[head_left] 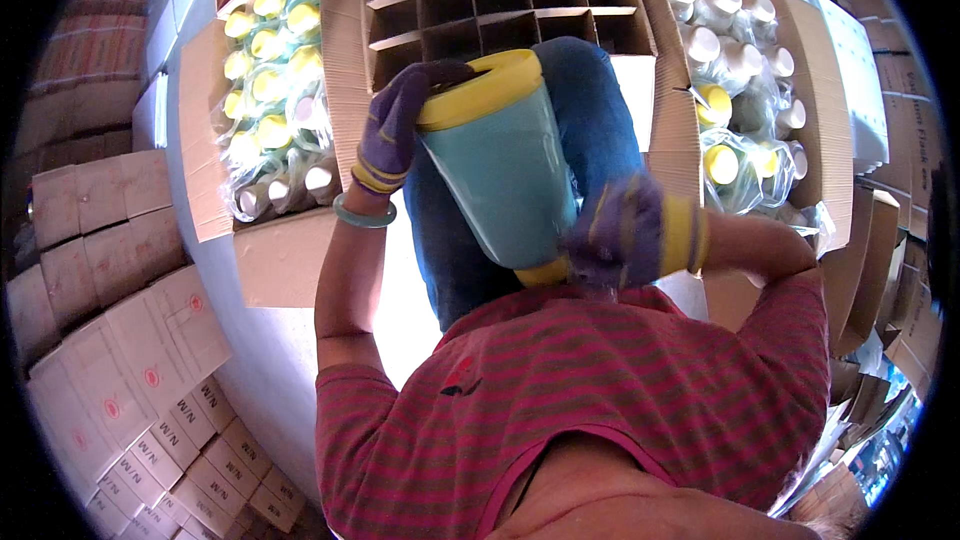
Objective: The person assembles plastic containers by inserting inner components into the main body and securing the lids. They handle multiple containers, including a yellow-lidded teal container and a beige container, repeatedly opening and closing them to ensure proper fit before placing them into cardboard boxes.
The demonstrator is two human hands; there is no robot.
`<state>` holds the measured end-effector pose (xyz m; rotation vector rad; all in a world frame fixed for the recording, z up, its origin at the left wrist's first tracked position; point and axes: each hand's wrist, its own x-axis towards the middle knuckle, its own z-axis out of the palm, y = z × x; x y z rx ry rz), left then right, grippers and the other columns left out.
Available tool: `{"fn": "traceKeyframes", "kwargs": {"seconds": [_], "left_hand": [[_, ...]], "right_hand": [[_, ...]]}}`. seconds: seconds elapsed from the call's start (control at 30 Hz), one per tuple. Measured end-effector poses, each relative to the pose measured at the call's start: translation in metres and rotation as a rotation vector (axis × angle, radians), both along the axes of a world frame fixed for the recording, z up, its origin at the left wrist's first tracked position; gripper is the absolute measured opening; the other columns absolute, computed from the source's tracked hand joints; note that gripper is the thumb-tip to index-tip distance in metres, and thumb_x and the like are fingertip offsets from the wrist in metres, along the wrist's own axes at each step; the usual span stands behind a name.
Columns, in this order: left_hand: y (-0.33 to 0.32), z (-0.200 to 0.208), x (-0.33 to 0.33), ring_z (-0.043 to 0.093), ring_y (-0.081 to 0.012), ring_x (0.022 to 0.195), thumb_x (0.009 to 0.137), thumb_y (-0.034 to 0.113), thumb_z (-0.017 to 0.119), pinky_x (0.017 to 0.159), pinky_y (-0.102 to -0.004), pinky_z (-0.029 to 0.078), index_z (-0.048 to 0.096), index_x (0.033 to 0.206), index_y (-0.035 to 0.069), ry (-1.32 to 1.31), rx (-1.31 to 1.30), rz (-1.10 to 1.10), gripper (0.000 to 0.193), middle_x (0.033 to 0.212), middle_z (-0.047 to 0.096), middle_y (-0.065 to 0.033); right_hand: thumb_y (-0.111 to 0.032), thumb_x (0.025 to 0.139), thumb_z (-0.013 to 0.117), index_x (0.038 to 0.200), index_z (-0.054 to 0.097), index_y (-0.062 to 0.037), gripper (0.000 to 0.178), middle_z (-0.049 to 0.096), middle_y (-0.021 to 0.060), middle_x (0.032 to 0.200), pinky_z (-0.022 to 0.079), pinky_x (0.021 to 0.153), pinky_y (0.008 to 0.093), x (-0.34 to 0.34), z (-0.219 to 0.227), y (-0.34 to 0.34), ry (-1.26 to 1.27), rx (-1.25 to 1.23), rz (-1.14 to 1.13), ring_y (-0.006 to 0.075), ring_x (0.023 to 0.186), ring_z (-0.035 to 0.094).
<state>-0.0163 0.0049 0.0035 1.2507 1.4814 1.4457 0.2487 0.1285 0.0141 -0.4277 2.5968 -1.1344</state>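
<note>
A large teal container (500,175) with a yellow rim and a yellow base lies tilted over my lap, between my knees. My left hand (395,130), in a purple-grey glove with a yellow cuff, grips it at the yellow rim. At the other end, my right hand (630,235), gloved alike, is closed in a fist against the container's side near the base. Its fingers are slightly blurred, and what they hold, if anything, is hidden.
Ahead stands a divided carton (500,10) with a few capped bottles in its cells. Open cartons of yellow-lidded bottles (270,70) and pale-lidded bottles (740,70) flank my legs. Stacked boxes (130,360) line the left side; more cartons (905,130) stand at the right.
</note>
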Motion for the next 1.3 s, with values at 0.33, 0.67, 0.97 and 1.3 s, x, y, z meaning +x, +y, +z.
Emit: {"fn": "traceKeyframes", "kwargs": {"seconds": [0.33, 0.67, 0.97, 1.3], "left_hand": [[-0.02, 0.049, 0.026, 0.046, -0.029, 0.126, 0.096, 0.016, 0.047, 0.108, -0.0387, 0.034, 0.043, 0.137, 0.001, 0.937, -0.124, 0.119, 0.043, 0.141, 0.044, -0.0185], [0.027, -0.013, 0.02, 0.046, -0.0237, 0.127, 0.103, 0.032, 0.036, 0.105, -0.0391, 0.039, 0.039, 0.139, 0.002, 0.438, 0.052, 0.007, 0.047, 0.14, 0.046, -0.0145], [0.036, 0.005, 0.03, 0.053, -0.0379, 0.117, 0.096, 0.055, 0.037, 0.102, -0.0484, 0.04, 0.044, 0.135, -0.005, 0.41, 0.118, 0.1, 0.072, 0.13, 0.053, -0.0231], [0.016, -0.007, 0.01, 0.059, -0.0346, 0.104, 0.097, 0.045, 0.043, 0.096, -0.0469, 0.045, 0.053, 0.125, -0.004, 0.324, 0.012, 0.254, 0.058, 0.118, 0.06, -0.0213]], "right_hand": [[-0.031, 0.09, 0.056, 0.13, 0.053, -0.0049, 0.047, 0.052, 0.0217, 0.131, 0.037, 0.105, 0.0434, -0.087, -0.074, 0.078, 0.484, -0.45, -0.733, 0.0368, 0.121, 0.05], [-0.031, 0.1, 0.042, 0.132, 0.049, -0.0012, 0.044, 0.047, 0.02, 0.137, 0.035, 0.109, 0.0425, -0.113, -0.134, 0.099, 0.394, -0.25, -0.862, 0.034, 0.131, 0.041], [-0.028, 0.101, 0.043, 0.115, 0.061, -0.0018, 0.035, 0.06, 0.0185, 0.12, 0.043, 0.099, 0.0405, -0.136, -0.114, 0.079, 0.591, -0.72, -0.7, 0.0327, 0.113, 0.055], [-0.04, 0.079, 0.07, 0.114, 0.069, -0.0146, 0.043, 0.061, 0.0126, 0.12, 0.041, 0.101, 0.0429, -0.206, -0.132, 0.116, 0.226, -0.165, -0.561, 0.0316, 0.118, 0.053]]}}
